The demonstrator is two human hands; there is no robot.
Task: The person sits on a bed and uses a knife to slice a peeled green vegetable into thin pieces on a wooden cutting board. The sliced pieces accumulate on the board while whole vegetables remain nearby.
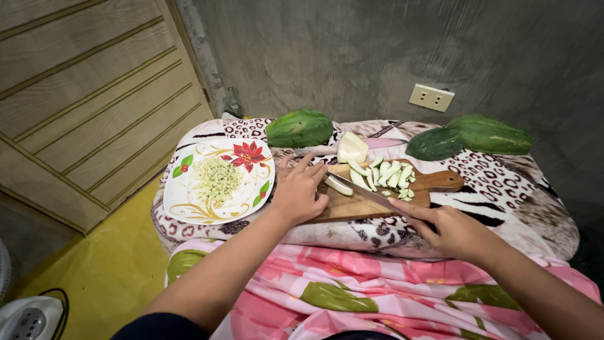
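A: What surface is seen, and what room?

B: A low desk (pixel 535 208) is seen, covered w/ an animal-print cloth (pixel 497 182); a pink floral cloth (pixel 352 283) is spread in front of it. A bare grey wall (pixel 352 56) w/ a socket (pixel 431 97) is seen behind, a wood panel door (pixel 88 101) at left, and a yellow floor (pixel 113 271) below.

A: How are the hands posed?

B: The left hand (pixel 301 192) is laid palm down on the left end of the board (pixel 371 201), fingers (pixel 314 171) spread and pressed toward a pale slice (pixel 338 186); nothing is gripped, the slice is only steadied. The right hand (pixel 454 232) is closed round the handle of a knife (pixel 368 194), at the front edge of the desk. The blade is angled up-left across the board, its tip just beside the slice and the left fingers.

A: What else is there, and is anything blocked?

B: Cut strips (pixel 391 176) are piled mid-board, w/ a peeled chunk (pixel 351 148) at the back edge. A flowered plate (pixel 189 195) w/ chopped bits (pixel 217 179) is set just left of the board. One green fruit (pixel 299 128) is laid behind, two more (pixel 469 135) at back right. A pink-handled tool (pixel 384 143) is partly hidden behind the chunk. The board's left end is covered by the left hand. A white appliance (pixel 28 318) is cut off at bottom left.
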